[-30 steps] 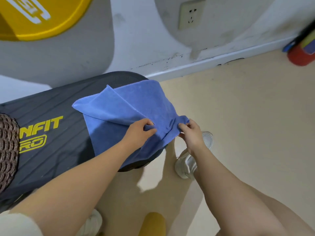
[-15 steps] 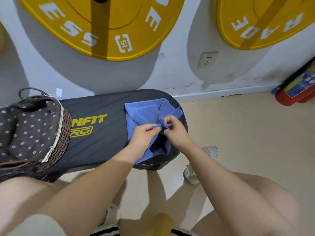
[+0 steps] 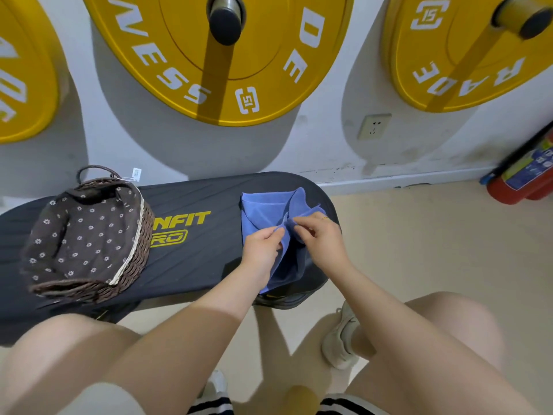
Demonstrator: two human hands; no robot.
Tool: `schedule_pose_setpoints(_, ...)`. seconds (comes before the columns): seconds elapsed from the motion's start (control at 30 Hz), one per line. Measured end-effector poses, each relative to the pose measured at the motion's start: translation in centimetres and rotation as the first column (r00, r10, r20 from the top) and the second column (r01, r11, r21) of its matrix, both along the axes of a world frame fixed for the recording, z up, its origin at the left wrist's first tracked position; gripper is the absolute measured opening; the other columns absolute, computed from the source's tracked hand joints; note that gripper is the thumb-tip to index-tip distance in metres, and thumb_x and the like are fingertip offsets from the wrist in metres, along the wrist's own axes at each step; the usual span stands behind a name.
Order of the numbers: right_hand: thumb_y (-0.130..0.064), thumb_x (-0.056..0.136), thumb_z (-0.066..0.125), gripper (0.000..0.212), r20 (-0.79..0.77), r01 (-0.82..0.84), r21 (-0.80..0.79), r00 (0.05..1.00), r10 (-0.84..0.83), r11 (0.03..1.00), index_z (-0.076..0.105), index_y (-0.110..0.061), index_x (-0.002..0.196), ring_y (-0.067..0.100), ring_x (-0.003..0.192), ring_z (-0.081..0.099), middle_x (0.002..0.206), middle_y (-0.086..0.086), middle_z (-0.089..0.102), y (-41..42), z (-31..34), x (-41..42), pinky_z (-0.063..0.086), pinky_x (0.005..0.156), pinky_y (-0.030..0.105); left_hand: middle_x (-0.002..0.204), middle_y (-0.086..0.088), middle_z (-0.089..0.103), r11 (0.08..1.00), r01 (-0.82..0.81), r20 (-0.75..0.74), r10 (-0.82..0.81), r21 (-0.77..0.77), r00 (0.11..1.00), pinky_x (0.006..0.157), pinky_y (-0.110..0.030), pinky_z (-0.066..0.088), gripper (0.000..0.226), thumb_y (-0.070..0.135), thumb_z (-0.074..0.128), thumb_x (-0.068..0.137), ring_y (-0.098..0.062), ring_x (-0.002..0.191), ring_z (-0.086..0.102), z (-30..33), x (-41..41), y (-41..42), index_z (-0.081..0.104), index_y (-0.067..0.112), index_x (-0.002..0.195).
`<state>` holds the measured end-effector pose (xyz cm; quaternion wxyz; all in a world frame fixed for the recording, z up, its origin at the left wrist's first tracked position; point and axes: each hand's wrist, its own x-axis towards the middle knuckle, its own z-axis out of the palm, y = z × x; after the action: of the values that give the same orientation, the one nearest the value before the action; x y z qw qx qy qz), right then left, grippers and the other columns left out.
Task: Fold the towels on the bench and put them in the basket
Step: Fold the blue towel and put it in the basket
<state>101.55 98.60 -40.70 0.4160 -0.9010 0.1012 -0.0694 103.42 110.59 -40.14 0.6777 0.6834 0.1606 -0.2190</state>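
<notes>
Blue towel (image 3: 263,211) lay half-folded, its edges pinched by left hand (image 3: 261,247) and right hand (image 3: 318,235); lined wicker basket (image 3: 86,235), far left of them, awaited it.

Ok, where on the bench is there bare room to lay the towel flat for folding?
Barest patch: the bench top between the basket and the blue towel, over the yellow lettering. The right end is crowded: the towel lies there, partly hanging over the front edge, with the left hand and right hand pinching it. The basket fills the left end.

Fire extinguisher (image 3: 526,178) cut by right edge; bench (image 3: 194,265) left end cropped.
</notes>
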Motion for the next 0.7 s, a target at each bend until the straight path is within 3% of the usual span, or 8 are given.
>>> schedule_pose_setpoints(0.07,-0.019,0.093,0.054,0.025,-0.031,-0.061,-0.073,0.998,0.059,0.995,0.068,-0.016,0.114,0.016,0.084,0.053,0.087,0.001,0.053,0.7,-0.2,-0.4,0.039,0.073,0.022,0.070,0.002,0.054,0.999,-0.019,-0.023,0.018,-0.034,1.000,0.067,-0.019,0.046,0.015,0.020,0.054,0.093,-0.010,0.068,0.050,0.0,-0.1,-0.2,0.066,0.017,0.102)
schedule_pose_setpoints(0.2,-0.024,0.094,0.051,0.027,-0.047,-0.041,-0.123,0.998,0.035,0.992,0.066,-0.020,0.116,0.020,0.090,0.057,0.097,0.005,0.058,1.2,0.0,-0.5,0.047,0.075,0.031,0.088,-0.003,0.062,0.994,-0.070,-0.070,0.064,-0.080,0.995,0.078,-0.022,0.049,0.012,0.021,0.054,0.093,-0.016,0.087,0.057,0.3,-0.4,-0.3,0.064,0.018,0.099)
schedule_pose_setpoints(0.37,-0.029,0.097,0.046,0.028,-0.058,-0.119,-0.288,0.993,0.107,0.950,0.064,-0.026,0.117,0.021,0.084,0.053,0.097,0.004,0.054,1.4,0.3,-0.9,0.040,0.065,0.027,0.082,-0.001,0.065,0.983,-0.117,-0.120,0.101,-0.139,0.988,0.066,-0.018,0.050,0.011,0.019,0.053,0.094,-0.009,0.078,0.062,1.4,-0.5,0.4,0.062,0.014,0.099)
schedule_pose_setpoints(0.47,-0.021,0.096,0.044,0.027,-0.107,-0.237,-0.377,0.971,0.212,0.895,0.063,-0.020,0.116,0.023,0.084,0.051,0.100,0.006,0.052,1.4,0.6,-0.5,0.034,0.066,0.025,0.089,-0.005,0.067,0.983,-0.125,-0.123,0.109,-0.132,0.986,0.060,-0.017,0.048,0.016,0.017,0.054,0.093,-0.008,0.073,0.063,1.8,-0.3,0.9,0.063,0.009,0.104)
schedule_pose_setpoints(0.53,-0.023,0.094,0.049,0.014,-0.093,-0.239,-0.258,0.971,0.222,0.936,0.062,-0.018,0.096,0.017,0.070,0.044,0.083,0.001,0.046,1.4,1.0,-0.2,0.031,0.062,0.026,0.093,-0.008,0.066,0.978,-0.149,-0.144,0.128,-0.147,0.981,0.062,-0.017,0.047,0.015,0.016,0.055,0.093,-0.009,0.073,0.063,2.1,-0.1,1.3,0.062,0.008,0.103)
schedule_pose_setpoints(0.57,-0.026,0.091,0.054,0.013,-0.037,-0.215,-0.251,0.976,0.213,0.944,0.054,-0.017,0.082,0.012,0.062,0.036,0.073,-0.003,0.038,1.6,1.4,0.0,0.028,0.059,0.026,0.093,-0.009,0.065,0.973,-0.161,-0.155,0.136,-0.163,0.978,0.063,-0.018,0.047,0.012,0.016,0.054,0.093,-0.010,0.074,0.064,2.2,0.0,1.4,0.062,0.008,0.099)
schedule_pose_setpoints(0.6,-0.028,0.089,0.058,0.022,-0.023,-0.163,-0.141,0.987,0.161,0.977,0.045,-0.015,0.076,0.009,0.057,0.030,0.068,-0.004,0.033,1.8,1.6,0.4,0.025,0.056,0.025,0.093,-0.008,0.065,0.968,-0.170,-0.162,0.141,-0.186,0.977,0.064,-0.018,0.048,0.011,0.017,0.054,0.094,-0.011,0.076,0.064,2.5,0.1,1.5,0.061,0.009,0.093)
schedule_pose_setpoints(0.7,-0.025,0.087,0.058,0.024,-0.036,-0.170,-0.044,0.985,0.168,0.984,0.041,-0.012,0.078,0.007,0.053,0.027,0.066,-0.004,0.031,2.7,1.7,0.3,0.025,0.054,0.025,0.090,-0.002,0.068,0.968,-0.130,-0.144,0.100,-0.216,0.985,0.063,-0.015,0.049,0.016,0.025,0.054,0.094,-0.009,0.080,0.066,3.2,0.0,1.6,0.063,0.014,0.086)
